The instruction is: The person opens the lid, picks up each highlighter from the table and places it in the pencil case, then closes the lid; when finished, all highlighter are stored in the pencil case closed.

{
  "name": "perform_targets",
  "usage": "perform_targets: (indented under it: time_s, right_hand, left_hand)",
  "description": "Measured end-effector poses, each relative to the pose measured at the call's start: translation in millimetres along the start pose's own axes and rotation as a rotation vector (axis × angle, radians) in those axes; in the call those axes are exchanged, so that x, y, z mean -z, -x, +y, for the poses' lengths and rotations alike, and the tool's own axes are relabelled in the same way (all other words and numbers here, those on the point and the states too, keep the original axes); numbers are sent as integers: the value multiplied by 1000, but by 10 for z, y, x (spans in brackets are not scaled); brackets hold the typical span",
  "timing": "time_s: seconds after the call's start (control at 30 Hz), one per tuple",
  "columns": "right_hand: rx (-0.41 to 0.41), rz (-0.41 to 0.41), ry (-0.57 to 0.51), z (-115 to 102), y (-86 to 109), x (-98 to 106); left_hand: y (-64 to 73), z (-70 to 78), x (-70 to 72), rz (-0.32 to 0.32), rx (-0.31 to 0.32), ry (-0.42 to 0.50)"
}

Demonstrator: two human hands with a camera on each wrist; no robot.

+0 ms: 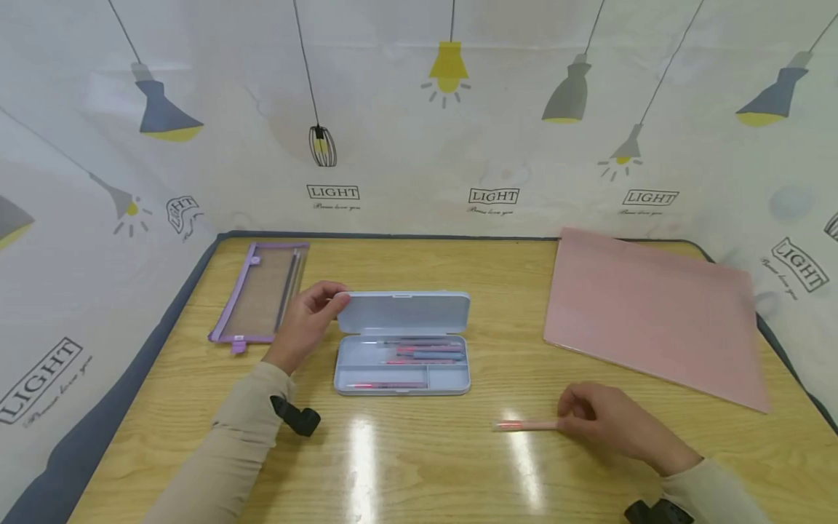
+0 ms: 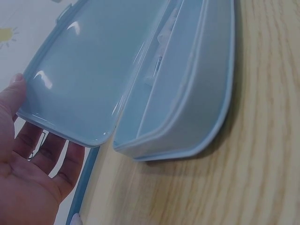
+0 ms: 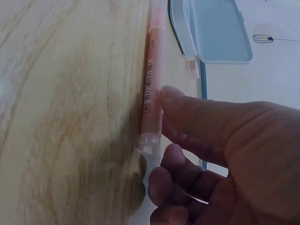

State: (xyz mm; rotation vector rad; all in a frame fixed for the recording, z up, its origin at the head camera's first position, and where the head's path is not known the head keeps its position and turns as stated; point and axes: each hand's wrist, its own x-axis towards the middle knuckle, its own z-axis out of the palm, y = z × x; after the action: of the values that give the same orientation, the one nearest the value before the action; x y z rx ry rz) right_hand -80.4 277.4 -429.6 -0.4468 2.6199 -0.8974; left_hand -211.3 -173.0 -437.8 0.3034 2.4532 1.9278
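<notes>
My left hand [image 1: 304, 324] pinches the left end of the raised lid [image 1: 406, 313] of a light blue pencil case [image 1: 447, 378]. In the left wrist view the thumb [image 2: 14, 93] is on the lid's inner side, with the fingers behind it. Several pens [image 1: 428, 353] lie in the case's long rear compartment, and one pink pen [image 1: 386, 385] is in the front left one. My right hand [image 1: 609, 422] pinches one end of another pink pen [image 3: 152, 84], which has a barcode on its barrel. That pen is level, at or just above the table; which, I cannot tell.
A purple-edged mesh zip pouch [image 1: 255, 291] with dark slim sticks inside lies at the back left. At the back right is a flat pink folder or board [image 1: 655, 313]. A lamp-printed sheet [image 1: 393, 109] surrounds the wooden table [image 1: 425, 466] along its back and sides.
</notes>
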Motion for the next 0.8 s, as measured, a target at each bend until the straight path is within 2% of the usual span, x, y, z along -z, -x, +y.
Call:
perform_targets:
  time_s: [0.4,0.67,0.8]
  right_hand:
    - [15,15,52,32,-30,-18]
    - [3,-1,36,25,-30,-23]
    - [25,15,48,20,-25,-1]
  left_hand:
    - [4,-9,2,-4,-6,2]
    - [4,-3,3,0,-2,-1]
    - [4,0,10,-5,3,-10]
